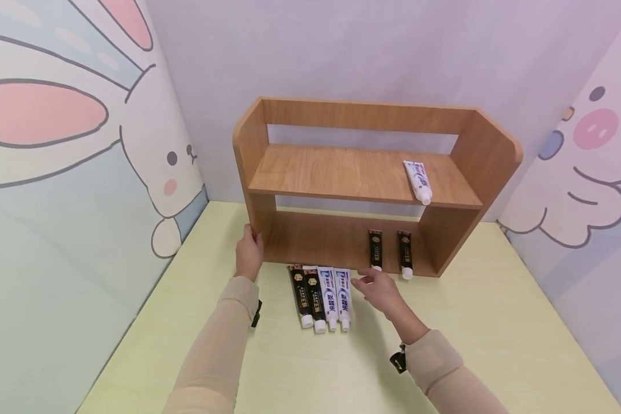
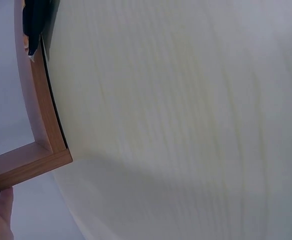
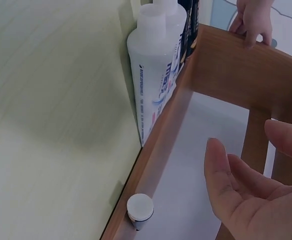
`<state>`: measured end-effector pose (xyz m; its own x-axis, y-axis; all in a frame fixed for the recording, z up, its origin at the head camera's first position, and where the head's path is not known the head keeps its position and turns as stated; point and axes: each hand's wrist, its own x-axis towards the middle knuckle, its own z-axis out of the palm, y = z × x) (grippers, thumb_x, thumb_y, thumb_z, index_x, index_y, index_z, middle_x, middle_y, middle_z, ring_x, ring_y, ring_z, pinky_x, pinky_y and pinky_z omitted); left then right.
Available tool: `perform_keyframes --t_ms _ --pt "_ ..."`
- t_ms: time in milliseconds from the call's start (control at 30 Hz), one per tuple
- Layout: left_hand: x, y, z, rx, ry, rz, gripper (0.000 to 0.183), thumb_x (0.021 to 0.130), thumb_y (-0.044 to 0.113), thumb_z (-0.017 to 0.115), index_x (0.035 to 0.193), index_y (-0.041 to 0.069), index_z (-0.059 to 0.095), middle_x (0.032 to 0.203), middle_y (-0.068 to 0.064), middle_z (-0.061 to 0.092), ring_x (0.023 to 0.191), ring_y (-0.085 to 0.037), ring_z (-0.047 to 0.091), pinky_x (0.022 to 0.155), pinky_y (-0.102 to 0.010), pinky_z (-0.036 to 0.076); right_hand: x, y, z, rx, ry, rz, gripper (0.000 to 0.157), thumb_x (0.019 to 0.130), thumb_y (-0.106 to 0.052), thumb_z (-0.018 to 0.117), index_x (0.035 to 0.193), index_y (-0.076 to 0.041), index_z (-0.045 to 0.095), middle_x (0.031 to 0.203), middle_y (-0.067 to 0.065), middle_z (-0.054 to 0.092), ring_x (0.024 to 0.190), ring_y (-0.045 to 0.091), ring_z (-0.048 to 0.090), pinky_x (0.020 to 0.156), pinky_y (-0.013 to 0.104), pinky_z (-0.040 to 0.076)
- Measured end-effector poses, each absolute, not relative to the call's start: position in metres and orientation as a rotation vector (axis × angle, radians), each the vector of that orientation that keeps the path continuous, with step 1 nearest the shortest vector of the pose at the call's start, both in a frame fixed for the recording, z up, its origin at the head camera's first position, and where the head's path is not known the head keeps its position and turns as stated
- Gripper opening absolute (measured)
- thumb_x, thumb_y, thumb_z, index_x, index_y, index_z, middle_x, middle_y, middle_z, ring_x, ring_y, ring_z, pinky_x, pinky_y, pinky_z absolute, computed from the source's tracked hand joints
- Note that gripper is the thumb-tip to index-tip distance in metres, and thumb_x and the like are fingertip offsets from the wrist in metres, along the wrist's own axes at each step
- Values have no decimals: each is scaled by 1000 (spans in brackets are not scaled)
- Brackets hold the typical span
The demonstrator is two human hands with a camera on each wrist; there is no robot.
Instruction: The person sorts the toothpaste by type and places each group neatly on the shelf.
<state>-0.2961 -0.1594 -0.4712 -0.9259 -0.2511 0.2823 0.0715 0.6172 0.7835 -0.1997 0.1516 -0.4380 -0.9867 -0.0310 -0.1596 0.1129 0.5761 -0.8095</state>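
My left hand (image 1: 249,253) grips the left side panel of a wooden two-tier shelf (image 1: 341,172), with fingertips (image 3: 250,41) over its edge. My right hand (image 1: 378,290) holds nothing; its thumb and fingers are parted and bent in front of the lower tier, just right of a row of tubes. That row has two white toothpaste tubes (image 1: 344,299) and two black toothpaste tubes (image 1: 301,296), lying side by side on the table with caps toward me. On the lower tier lie two more black tubes (image 1: 405,253). One white tube (image 1: 418,181) lies on the upper tier's right part.
The pale yellow table (image 1: 300,374) carries the shelf near its back. Behind it is a plain wall (image 1: 372,52), with cartoon-printed walls at left (image 1: 57,241) and right (image 1: 574,172). White caps of the shelf tubes stick out past the tier edges.
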Motion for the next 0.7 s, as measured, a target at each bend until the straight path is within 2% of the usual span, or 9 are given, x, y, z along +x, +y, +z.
perform_keyframes --t_ms 233,400,700 --pt "-297 -159 -473 160 -2461 -1285 27 103 12 51 127 1 43 121 -26 59 102 -39 63 85 -53 51 -201 145 -445 105 2622 -1290 46 95 -22 65 131 5 54 107 17 62 84 31 64 68 38 55" --pt "-297 -159 -474 154 -2437 -1285 28 102 12 52 126 0 45 120 -26 60 102 -39 63 85 -52 51 -202 140 -451 92 2634 -1204 48 93 -22 66 130 6 54 104 15 64 86 26 61 70 41 54" --pt "-298 -160 -476 133 -2433 -1266 26 103 13 51 124 0 46 116 -27 61 98 -39 64 82 -52 53 -203 134 -464 113 2605 -1137 53 91 -23 68 131 7 52 108 19 62 92 30 61 75 46 54"
